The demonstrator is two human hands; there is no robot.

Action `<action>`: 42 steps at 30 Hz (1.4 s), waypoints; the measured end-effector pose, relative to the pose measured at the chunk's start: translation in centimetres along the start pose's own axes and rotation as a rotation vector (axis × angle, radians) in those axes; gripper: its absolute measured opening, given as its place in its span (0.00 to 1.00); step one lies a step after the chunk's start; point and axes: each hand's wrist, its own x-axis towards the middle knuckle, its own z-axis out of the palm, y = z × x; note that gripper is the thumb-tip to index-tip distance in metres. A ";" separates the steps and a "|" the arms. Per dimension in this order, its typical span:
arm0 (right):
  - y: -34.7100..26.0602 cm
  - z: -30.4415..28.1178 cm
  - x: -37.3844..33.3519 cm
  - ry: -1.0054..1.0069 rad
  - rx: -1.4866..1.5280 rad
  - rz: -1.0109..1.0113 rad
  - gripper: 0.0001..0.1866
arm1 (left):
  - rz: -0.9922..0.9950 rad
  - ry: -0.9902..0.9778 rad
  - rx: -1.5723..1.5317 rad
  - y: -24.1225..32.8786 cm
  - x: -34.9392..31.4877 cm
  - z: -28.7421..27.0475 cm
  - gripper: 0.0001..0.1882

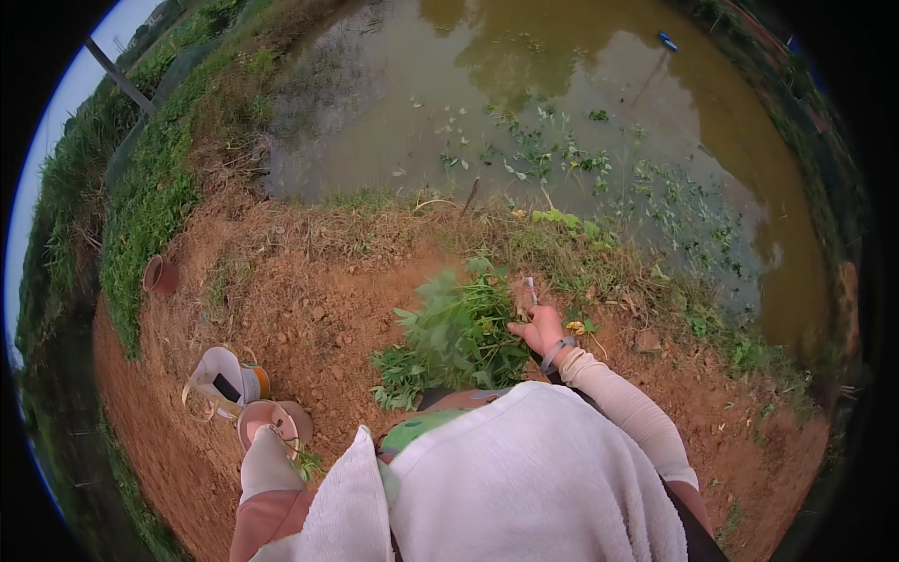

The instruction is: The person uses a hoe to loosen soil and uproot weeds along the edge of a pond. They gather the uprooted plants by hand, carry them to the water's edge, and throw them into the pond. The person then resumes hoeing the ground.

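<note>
My right hand (541, 330), with a grey band at its wrist, is closed around a slim object with a pale end (531, 288); its kind is unclear. Against the fingers' left side lies a large bunch of leafy green stems (459, 323), partly smeared by motion. At the lower left my left arm in its cream sleeve (272, 464) reaches over a pinkish round container (298, 423). The fingers of my left hand (268, 418) cannot be made out there. A small sprig of green leaves (307, 463) shows beside that container.
A white bucket (255, 382) with a dark object inside stands by the pinkish container. Farther left a reddish-brown pot (161, 276) lies tilted on the bare soil (328, 309). Beyond the grassy bank is a murky pond (403, 122) with floating leaves. A white towel (524, 478) covers my lap.
</note>
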 end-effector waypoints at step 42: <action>0.4 0.5 2.9 0.015 0.436 -0.051 0.17 | 1.474 -0.115 -0.911 26.0 -32.2 -11.4 0.14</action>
